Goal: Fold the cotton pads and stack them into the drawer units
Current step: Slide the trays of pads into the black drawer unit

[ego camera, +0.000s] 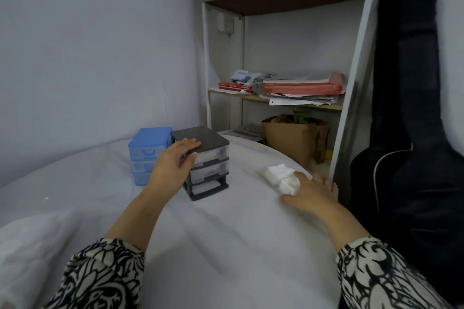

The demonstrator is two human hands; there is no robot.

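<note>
At centre left of the frame a small blue plastic three-drawer unit [148, 153] sits on the white-sheeted bed [226, 233], pressed up against a dark grey plastic drawer unit with clear drawers [204, 163] just to its right. The left hand [173, 160] rests on the grey unit's near top corner, fingers laid flat across the lid, thumb against the top drawer's front, grip relaxed. Right of centre lies a heap of white cotton pads [282, 178] on the sheet, well apart from the drawers. The right hand [310, 193] rests beside it, fingers spread and touching the heap's right edge. At far right, a black guitar bag [411, 108] leans beside a shelf rack [276, 93] holding papers.
</note>
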